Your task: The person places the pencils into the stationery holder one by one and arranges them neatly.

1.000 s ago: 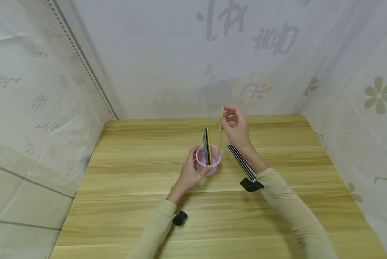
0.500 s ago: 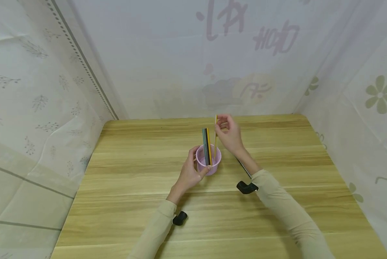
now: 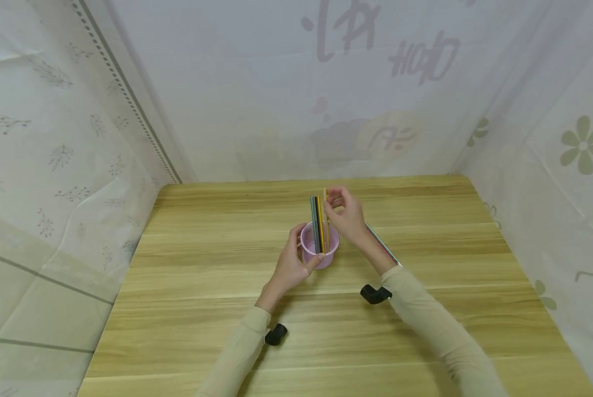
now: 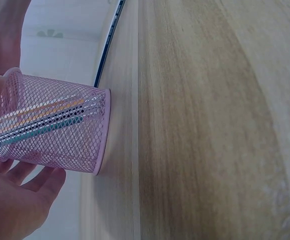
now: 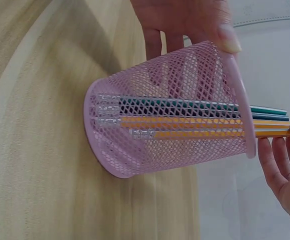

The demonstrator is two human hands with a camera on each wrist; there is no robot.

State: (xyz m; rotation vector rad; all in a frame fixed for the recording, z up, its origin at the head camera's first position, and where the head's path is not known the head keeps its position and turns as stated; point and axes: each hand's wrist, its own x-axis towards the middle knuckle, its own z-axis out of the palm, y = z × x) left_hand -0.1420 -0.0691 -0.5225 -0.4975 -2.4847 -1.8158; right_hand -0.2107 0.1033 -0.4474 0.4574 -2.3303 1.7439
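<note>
A pink mesh pencil cup (image 3: 335, 242) stands on the table. My left hand (image 3: 291, 266) holds it, the thumb at the near rim and the fingers round its left side. Inside, several pencils (image 5: 185, 107), green, black and yellow, lean together with their eraser ends down. Between thumb and fingers, my right hand (image 3: 347, 215) pinches the upper end of another yellow pencil (image 5: 200, 134). Most of that pencil is within the cup, beside the others. Its eraser end sits a little higher than theirs in the right wrist view.
More pencils (image 3: 383, 245) lie on the wooden table (image 3: 202, 320) right of the cup, partly hidden by my right forearm. A black wrist camera (image 3: 276, 334) shows at the left sleeve, another black camera (image 3: 375, 294) at the right. Patterned cloth walls (image 3: 256, 110) enclose the table.
My right hand has moved left and down, lowering the yellow pencil from the cup's right rim into the cup, close to the other pencils. The left hand and the cup have stayed put.
</note>
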